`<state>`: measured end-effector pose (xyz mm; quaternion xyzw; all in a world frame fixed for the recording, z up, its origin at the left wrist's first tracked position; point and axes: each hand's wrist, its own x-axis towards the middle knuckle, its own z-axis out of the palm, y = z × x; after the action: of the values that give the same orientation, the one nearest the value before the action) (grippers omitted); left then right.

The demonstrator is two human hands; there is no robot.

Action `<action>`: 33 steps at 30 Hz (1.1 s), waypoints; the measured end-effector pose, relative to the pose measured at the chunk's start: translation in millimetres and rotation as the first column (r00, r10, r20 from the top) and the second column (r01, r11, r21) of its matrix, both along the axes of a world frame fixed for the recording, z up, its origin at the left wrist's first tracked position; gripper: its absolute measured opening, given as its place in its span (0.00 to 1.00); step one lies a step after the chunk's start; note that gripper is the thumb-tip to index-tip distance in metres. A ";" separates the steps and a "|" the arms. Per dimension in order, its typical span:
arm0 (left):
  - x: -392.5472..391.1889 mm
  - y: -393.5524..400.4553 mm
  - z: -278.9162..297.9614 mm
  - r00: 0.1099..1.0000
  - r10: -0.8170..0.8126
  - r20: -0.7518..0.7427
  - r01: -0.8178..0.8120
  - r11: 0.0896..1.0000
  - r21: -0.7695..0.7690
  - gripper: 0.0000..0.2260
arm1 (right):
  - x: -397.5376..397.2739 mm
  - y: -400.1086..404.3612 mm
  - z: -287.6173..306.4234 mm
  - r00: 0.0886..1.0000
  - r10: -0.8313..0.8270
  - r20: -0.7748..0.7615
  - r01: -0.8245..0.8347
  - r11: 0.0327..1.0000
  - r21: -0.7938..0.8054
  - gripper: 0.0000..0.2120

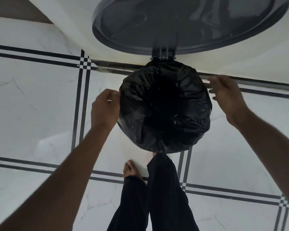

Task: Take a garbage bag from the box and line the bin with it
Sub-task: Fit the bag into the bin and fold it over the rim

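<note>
The bag (pixel 165 105) is draped over the bin's rim, lid (pixel 182 22) up. Left hand (pixel 105 109) pinches the bag's edge; right hand (pixel 227 95) hovers beside it, fingers relaxed. Pull the overhang down evenly, all round.

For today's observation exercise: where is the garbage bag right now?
In the head view the garbage bag sits centre frame, spread over the bin's mouth below the raised lid, between the left hand and right hand.
</note>
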<state>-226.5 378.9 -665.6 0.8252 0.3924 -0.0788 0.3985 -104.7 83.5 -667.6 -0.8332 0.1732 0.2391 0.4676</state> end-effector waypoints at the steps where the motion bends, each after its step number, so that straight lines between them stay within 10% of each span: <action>1: -8.0 -4.6 0.0 1.000 -0.019 -0.020 0.018 0.999 -0.043 0.13 | -8.6 -5.2 -3.6 1.000 0.005 -0.024 -0.005 1.000 -0.003 0.08; 6: -14.0 -15.1 -1.7 0.988 0.087 -0.126 -0.121 0.950 -0.288 0.20 | -27.5 -15.1 -14.6 0.995 0.015 -0.101 -0.008 0.997 0.070 0.07; 12: -9.9 2.8 -8.5 0.894 0.366 -0.258 -0.440 0.614 -0.656 0.24 | -20.5 -12.9 -12.3 0.983 0.018 -0.181 0.011 0.988 0.157 0.07; 18: -30.2 -3.2 -8.0 0.890 0.452 -0.058 -0.456 0.874 -0.167 0.10 | -46.1 -22.1 -6.2 0.894 -0.422 -0.149 0.431 0.902 0.034 0.07; 21: -52.8 -22.5 1.1 0.908 0.401 -0.118 -0.418 0.880 -0.223 0.08 | -78.6 -19.6 -2.4 0.821 -0.534 -0.201 0.542 0.840 -0.015 0.06; 26: -58.3 -51.3 17.6 0.820 0.459 -0.343 -0.569 0.587 -0.575 0.16 | -117.8 -7.7 4.1 0.720 -0.484 -0.497 0.617 0.775 0.138 0.12; 33: -55.0 -52.4 17.5 0.668 0.587 -0.458 -0.714 0.333 -0.616 0.21 | -115.3 -11.2 -5.2 0.559 -0.584 -0.589 0.806 0.548 0.221 0.19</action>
<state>-281.6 326.5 -648.1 0.3416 0.6469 -0.1311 0.6690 -220.0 72.3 -672.9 -0.4685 0.5381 0.2456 0.6562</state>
